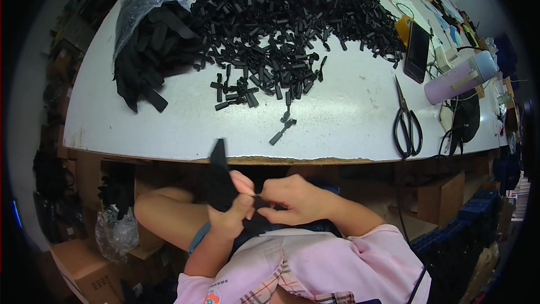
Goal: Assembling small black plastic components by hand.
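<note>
Both my hands are close together in front of the table edge, above my lap. My left hand point(229, 218) is closed around a black fabric strip point(220, 177), whose loose end points up toward the table. Facing it, my right hand point(295, 198) is in a pinch at a small piece between the fingertips. That piece is too small and blurred to name, and dark material hangs below the hands. On the table just beyond lie black zipper pulls point(281, 132), a couple of them apart from the large pile point(292, 5).
A clear plastic bag point(149, 0) spills black strips point(152, 50) at the left. Black-handled scissors point(407, 129), a phone point(417, 50) and a lilac bottle point(455, 83) lie along the right. Cardboard boxes point(84, 270) stand below the table point(337, 129).
</note>
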Demonstrator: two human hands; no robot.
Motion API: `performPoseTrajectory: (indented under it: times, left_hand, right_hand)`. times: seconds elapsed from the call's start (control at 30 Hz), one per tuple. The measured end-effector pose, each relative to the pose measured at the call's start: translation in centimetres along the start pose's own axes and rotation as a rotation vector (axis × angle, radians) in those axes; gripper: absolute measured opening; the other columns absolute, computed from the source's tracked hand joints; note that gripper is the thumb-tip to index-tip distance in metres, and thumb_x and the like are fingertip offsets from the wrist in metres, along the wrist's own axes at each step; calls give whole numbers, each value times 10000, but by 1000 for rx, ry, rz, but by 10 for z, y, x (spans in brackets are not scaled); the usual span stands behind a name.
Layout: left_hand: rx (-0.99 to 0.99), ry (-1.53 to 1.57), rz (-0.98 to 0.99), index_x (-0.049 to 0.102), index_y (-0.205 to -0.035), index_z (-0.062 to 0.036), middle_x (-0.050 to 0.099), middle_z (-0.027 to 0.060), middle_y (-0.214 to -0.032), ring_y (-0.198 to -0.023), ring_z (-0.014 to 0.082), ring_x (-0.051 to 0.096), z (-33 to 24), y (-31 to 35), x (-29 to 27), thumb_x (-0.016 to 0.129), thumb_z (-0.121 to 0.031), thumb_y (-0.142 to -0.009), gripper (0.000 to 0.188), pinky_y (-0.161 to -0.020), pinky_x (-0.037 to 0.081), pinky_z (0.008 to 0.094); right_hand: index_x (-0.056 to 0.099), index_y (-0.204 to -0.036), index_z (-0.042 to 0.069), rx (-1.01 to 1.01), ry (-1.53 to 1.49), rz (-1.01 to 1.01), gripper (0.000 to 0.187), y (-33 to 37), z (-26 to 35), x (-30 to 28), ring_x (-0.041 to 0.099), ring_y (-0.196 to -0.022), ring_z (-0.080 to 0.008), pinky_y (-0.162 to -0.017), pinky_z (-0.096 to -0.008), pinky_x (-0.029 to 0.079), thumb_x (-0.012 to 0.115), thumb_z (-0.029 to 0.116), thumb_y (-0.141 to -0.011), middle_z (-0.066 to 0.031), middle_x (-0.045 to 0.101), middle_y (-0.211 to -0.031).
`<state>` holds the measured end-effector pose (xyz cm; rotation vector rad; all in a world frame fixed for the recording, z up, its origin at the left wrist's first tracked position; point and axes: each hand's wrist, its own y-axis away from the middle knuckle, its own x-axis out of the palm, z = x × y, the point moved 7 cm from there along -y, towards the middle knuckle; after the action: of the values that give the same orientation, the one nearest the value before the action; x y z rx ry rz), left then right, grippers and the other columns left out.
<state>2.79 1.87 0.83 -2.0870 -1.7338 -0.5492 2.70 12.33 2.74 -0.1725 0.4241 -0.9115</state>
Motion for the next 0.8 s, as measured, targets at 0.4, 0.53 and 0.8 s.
performPoseTrajectory:
  times: [0.4,0.53,0.8]
  left_hand:
    - [-323,-349,228,588,-856,20,579,45,-671,-565,84,530,19,9,3,612,-98,-743,166,-513,421,197]
    - [-183,57,-8,541,-875,47,544,93,-612,-515,132,513,23,-1,-9,518,-274,-823,326,-573,460,260]
    - [-122,-127,24,545,-878,12,558,55,-723,-681,100,521,17,7,0,615,-74,-744,174,-649,427,206]
  right_hand:
    - [547,-872,-12,237,-601,-331,98,5,-11,-33,446,-535,-28,-459,-164,351,546,53,-798,2,520,-674]
    - [572,-751,-26,26,-665,-88,48,7,6,-22,469,-535,-72,-475,-201,356,592,18,-752,-38,531,-639]
    - [574,-706,7,107,-114,-297,109,6,2,-24,475,-468,-124,-415,-229,359,647,88,-706,-58,512,-587]
